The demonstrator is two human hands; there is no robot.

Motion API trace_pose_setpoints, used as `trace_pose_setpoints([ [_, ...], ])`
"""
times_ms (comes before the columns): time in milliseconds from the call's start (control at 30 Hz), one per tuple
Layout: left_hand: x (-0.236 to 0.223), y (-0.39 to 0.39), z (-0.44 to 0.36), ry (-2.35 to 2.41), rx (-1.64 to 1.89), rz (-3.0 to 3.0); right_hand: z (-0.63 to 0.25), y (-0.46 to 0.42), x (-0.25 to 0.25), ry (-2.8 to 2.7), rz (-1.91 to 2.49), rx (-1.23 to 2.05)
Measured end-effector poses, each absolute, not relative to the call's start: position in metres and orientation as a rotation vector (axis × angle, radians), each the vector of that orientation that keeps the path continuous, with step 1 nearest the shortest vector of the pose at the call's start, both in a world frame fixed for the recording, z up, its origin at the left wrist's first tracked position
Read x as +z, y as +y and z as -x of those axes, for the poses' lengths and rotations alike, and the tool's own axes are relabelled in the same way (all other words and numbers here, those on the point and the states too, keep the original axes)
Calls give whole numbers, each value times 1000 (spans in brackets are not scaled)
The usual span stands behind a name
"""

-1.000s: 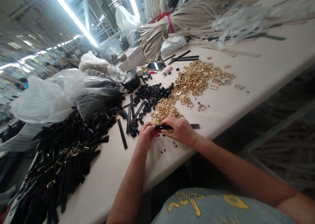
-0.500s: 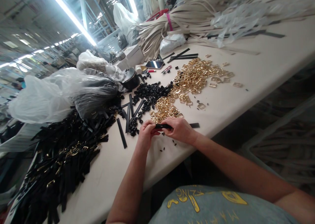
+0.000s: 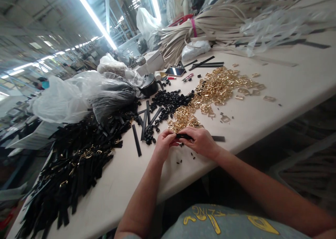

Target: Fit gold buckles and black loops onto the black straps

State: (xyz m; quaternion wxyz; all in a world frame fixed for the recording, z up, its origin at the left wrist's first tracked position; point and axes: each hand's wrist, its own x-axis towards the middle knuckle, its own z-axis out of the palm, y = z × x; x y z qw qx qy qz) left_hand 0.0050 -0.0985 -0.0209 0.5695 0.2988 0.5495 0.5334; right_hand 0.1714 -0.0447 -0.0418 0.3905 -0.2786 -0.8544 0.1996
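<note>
A black strap is stretched between my two hands, just above the table near its front edge. My left hand pinches one end between thumb and fingers. Closed over the other part is my right hand, and a flat black strip shows beyond its wrist side; whether it is the same piece I cannot tell. Right behind my hands lies a heap of gold buckles. Small black loops are piled to the left of the buckles. What lies under my fingers is hidden.
Finished-looking black straps with gold buckles cover the left side, below plastic bags. A dark lidded pot and a phone stand farther back. Beige straps lie at the back. A person is beyond the table.
The whole view has shifted, so the table and things appear farther right. Both hands keep hold of the black strap, with little change in their grip.
</note>
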Motion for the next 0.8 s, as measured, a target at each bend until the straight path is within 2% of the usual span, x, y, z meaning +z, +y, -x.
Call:
trace_pose_setpoints([
  [533, -14, -101, 19, 1398, 1142, -872, -173, -45, -43, -2198, 684, 455],
  [667, 0, -79, 44, 1579, 1137, -1044, -172, -45, -40, -2189, 670, 427],
  [800, 1, -38, 57, 1768, 915, -1281, -171, -45, -41, -2171, 699, 398],
])
